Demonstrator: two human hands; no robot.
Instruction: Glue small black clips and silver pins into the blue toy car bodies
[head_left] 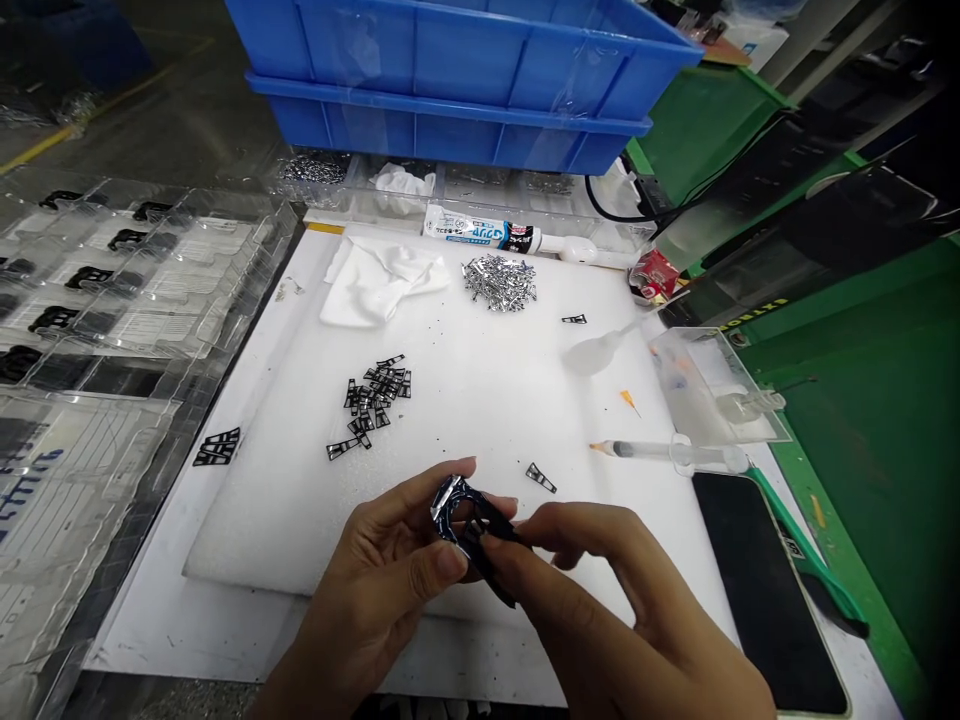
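Observation:
Above the front of the white foam mat (pixel 480 400), a glossy black curved part (pixel 461 510) with a silvery strip at one end is held tilted in both hands. My left hand (pixel 390 560) is closed around its left side, thumb in front and fingers behind. On its right side, my right hand (pixel 592 570) pinches the dark body between thumb and fingers. Whether a smaller piece is between those fingertips is hidden. A single black frame-shaped piece (pixel 541 478) lies just beyond my right hand. Farther left is a loose pile of similar black pieces (pixel 375 395).
Small shiny metal parts (pixel 500 283) are heaped near a white cloth (pixel 382 280) and a tube (pixel 480 230). To the right lie a syringe (pixel 660 452), a clear box (pixel 705 385) and a phone (pixel 769 590). Blue bins (pixel 465 90) stand behind; plastic trays (pixel 112 280) fill the left.

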